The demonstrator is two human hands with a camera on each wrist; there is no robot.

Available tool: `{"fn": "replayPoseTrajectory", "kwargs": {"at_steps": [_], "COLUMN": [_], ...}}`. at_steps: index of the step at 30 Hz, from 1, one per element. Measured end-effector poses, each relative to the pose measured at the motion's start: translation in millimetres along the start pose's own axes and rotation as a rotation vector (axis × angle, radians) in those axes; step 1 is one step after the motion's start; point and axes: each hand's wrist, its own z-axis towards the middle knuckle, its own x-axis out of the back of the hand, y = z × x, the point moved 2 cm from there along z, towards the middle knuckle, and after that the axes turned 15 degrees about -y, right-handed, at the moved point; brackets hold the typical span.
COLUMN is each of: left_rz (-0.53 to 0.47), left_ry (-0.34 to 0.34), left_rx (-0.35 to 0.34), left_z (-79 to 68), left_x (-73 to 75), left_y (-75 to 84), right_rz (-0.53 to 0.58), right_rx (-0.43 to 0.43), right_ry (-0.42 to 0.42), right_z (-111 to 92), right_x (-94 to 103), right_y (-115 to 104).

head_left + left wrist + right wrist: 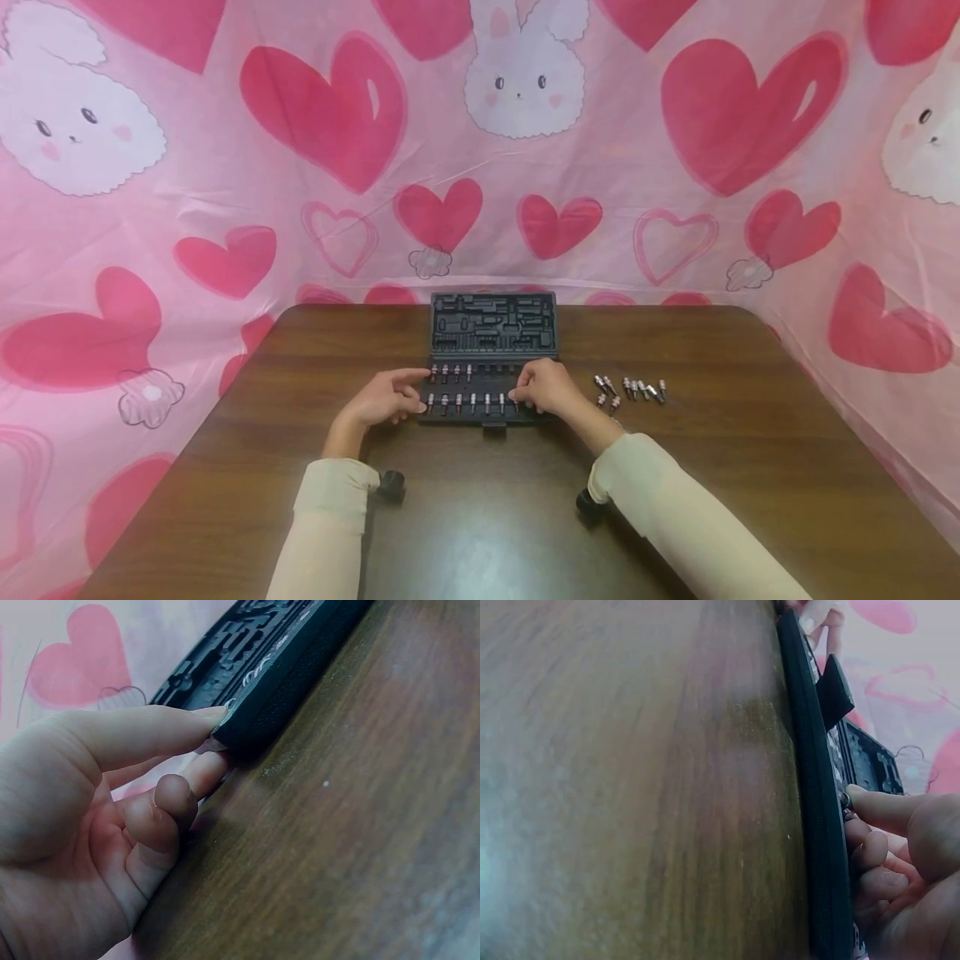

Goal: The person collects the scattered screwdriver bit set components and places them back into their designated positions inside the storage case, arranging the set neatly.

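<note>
A black socket case (494, 422) lies unfolded on the table, its molded lid (493, 323) leaning up at the back. Chrome bit sockets with dark tips stand in two rows; the front row (473, 403) runs nearly the full width, and the back row (457, 372) fills the left part. My left hand (378, 400) holds the case's left side, thumb at the front corner and index finger stretched toward the back row. At the front row's right end, my right hand (551, 387) pinches a bit socket (846, 800) between thumb and index finger, partly hidden by the fingertips.
Several loose bit sockets (633, 389) lie on the brown wooden table (480, 517) right of the case, beyond my right hand. A latch tab (494, 431) juts from the case's front edge. Pink heart-print fabric (510, 167) hangs around the back and sides.
</note>
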Motion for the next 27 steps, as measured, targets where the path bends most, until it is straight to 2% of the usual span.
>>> {"fn": "replayPoseTrajectory", "kwargs": {"at_steps": [7,17,24,27], "left_rz": [-0.001,-0.003,0.005,-0.002], "left_ry": [-0.008,-0.011,-0.012,-0.01], "left_rx": [-0.002,-0.019,-0.007,-0.002], "left_z": [0.4,-0.4,-0.1,1.1], "left_x": [1.1,-0.1,0.2,-0.3], "left_y": [-0.5,0.9,1.6,1.8], "right_rz": [0.005,0.015,-0.196,-0.232], "right_rx": [-0.006,-0.009,-0.028,-0.007], "right_ry": [-0.016,0.015,0.087,0.089], "right_z": [0.6,-2.8,-4.8,-3.4], "right_x": [1.2,-3.0,-1.8,-0.2], "right_y": [0.2,0.0,-4.1,-0.9]}}
